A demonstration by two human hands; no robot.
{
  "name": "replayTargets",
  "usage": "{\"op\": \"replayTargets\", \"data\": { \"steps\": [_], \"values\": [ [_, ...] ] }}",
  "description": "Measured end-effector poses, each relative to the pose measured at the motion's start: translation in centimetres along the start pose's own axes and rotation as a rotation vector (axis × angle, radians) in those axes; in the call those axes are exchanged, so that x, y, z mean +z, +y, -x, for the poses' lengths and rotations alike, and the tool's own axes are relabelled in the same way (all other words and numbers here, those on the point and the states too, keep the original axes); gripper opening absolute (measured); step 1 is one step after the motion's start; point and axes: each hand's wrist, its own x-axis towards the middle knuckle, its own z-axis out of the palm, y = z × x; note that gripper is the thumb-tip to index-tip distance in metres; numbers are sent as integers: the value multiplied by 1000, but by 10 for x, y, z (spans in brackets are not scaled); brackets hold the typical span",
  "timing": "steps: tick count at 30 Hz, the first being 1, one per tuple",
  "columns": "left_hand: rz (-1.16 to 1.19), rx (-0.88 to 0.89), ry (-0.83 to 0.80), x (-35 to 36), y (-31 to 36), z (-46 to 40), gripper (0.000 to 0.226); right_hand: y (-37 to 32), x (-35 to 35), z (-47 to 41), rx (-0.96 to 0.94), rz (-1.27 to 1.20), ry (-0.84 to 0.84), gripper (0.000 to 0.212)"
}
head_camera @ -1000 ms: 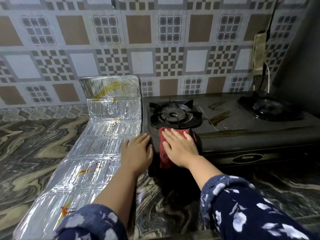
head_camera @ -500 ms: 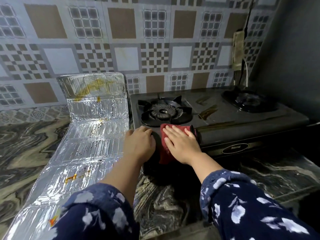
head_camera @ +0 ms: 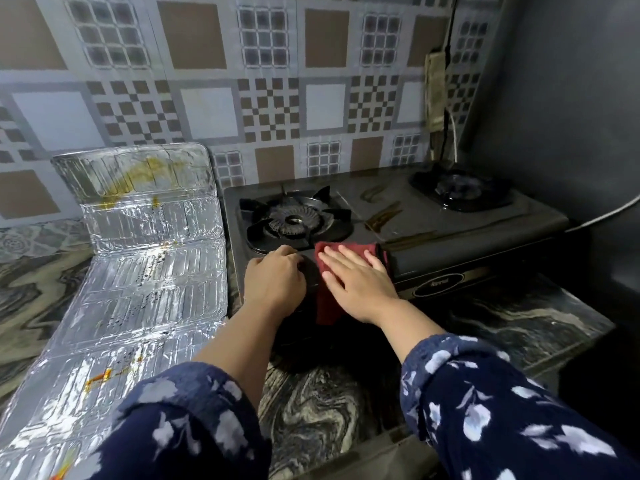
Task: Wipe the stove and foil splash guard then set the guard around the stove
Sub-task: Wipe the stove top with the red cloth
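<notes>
A black two-burner stove (head_camera: pixel 433 223) stands on the marble counter, with brown smears between its burners. My right hand (head_camera: pixel 356 282) lies flat, fingers spread, on a dark red cloth (head_camera: pixel 327 306) draped over the stove's front left edge. My left hand (head_camera: pixel 275 282) rests with curled fingers on the stove's front left corner, just left of the cloth. The foil splash guard (head_camera: pixel 138 278) lies unfolded on the counter left of the stove, its far panel leaning up against the wall. Yellow and orange stains mark it.
The patterned tile wall (head_camera: pixel 270 98) runs behind the stove. A dark wall (head_camera: pixel 571 98) closes the right side, with a switch box (head_camera: pixel 435 91) and cables in the corner. The marble counter (head_camera: pixel 311 410) reaches to its front edge near me.
The camera view has swung to the right and slightly closer. My right hand with the cloth has shifted a little right along the stove's front edge. My left hand has curled on the corner.
</notes>
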Motion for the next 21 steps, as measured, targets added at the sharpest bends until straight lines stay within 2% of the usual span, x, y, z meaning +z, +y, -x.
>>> {"op": "replayTargets", "data": {
  "steps": [8,13,21],
  "values": [
    [-4,58,-64,10,69,-32,38,81,-24,-7,131,11,-82,54],
    [-11,49,-105,20,105,-55,35,126,-35,-26,182,96,-100,66],
    [10,77,-113,46,183,-88,36,210,-48,-29,231,89,-99,61]
  ]
}}
